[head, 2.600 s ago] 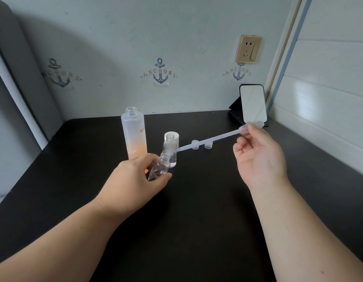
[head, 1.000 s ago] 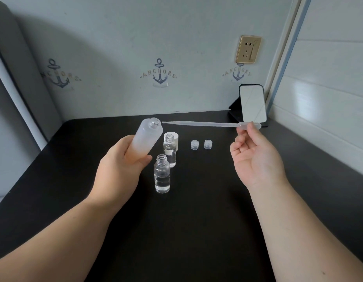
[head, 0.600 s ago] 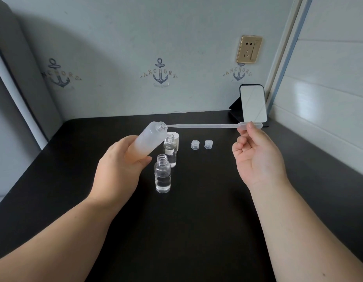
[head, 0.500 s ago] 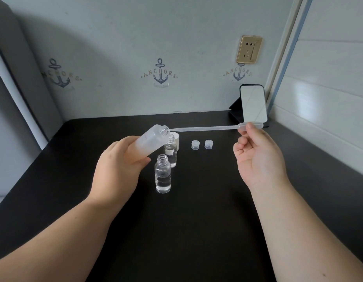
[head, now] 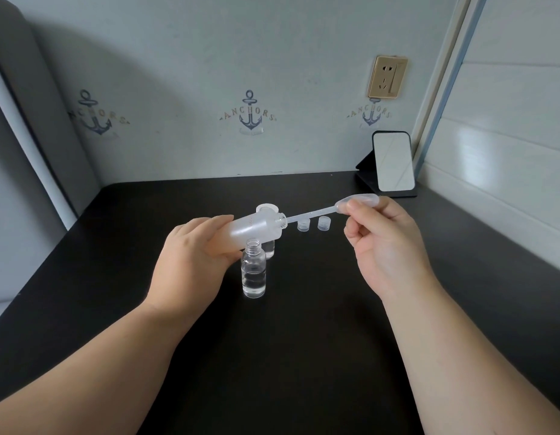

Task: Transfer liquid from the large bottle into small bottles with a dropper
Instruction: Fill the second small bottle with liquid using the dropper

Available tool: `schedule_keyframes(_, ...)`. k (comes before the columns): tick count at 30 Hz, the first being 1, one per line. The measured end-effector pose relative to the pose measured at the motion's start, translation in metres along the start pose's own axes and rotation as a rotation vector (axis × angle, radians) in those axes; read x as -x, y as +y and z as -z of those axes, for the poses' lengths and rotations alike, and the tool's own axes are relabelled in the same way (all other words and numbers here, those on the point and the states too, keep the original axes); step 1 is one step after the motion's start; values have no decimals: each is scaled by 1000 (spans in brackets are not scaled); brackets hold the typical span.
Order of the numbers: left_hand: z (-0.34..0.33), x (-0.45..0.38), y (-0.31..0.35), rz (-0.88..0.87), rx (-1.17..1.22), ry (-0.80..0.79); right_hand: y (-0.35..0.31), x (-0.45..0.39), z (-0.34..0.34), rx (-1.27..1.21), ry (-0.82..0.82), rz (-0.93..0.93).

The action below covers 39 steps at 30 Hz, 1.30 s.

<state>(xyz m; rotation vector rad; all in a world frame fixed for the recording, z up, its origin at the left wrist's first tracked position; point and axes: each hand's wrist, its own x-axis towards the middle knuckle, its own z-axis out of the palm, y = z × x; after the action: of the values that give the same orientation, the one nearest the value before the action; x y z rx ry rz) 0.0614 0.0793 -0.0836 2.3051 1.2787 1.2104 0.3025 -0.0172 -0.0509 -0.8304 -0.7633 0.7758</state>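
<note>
The left hand (head: 190, 262) wraps round the lower body of the large bottle (head: 250, 229), tipped steeply with its open neck pointing toward 3 o'clock, probably so the little liquid left pools within the dropper's reach. The right hand (head: 385, 246) pinches the bulb of the dropper (head: 319, 211) between thumb and fingertips, and the stem runs toward 9 o'clock with its tip inside the bottle's neck; whether it reaches liquid cannot be told. A small bottle (head: 254, 271), uncapped and partly filled, stands on the black table (head: 288, 356) just below the tilted bottle, close for the next drop. A second small bottle (head: 269, 248) stands behind it, mostly hidden, before a white cap (head: 266, 208). Two small caps (head: 313, 223) lie at 3 o'clock of the neck, under the stem. The table edges lie well apart from the work, with open room toward 6 o'clock; a mirror (head: 393, 161) stands at the far corner near 1 o'clock.
</note>
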Motion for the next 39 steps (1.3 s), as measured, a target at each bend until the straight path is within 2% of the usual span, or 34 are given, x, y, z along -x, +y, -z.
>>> schedule_keyframes(14, -2, 0, 2, -20, -9, -21, 17, 6, -9, 263, -88, -29)
schedule_keyframes(39, -2, 0, 0, 10, -11, 5, 8, 4, -4, 145, -38, -75)
